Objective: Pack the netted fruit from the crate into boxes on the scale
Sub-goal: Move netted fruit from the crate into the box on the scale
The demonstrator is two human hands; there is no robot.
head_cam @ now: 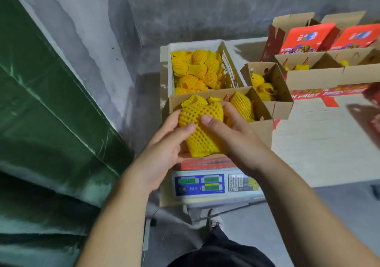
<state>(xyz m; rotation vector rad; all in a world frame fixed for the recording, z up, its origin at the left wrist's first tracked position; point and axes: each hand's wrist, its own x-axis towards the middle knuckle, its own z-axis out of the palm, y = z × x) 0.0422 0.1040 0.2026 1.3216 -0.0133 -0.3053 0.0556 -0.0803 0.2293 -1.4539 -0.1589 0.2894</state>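
yellow-netted fruit above open cardboard box on scale.

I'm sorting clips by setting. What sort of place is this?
Probably a fruit packing room: a white crate of netted fruit, a scale carrying a box, and printed cartons along bare concrete walls.

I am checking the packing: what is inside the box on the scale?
One netted fruit lies inside the box on the scale. The left hand, right hand and their held fruit cover the rest.

Dim, flat indoor light, soft shadows on the wall, motion blur throughout, and wide-angle bending toward the edges.
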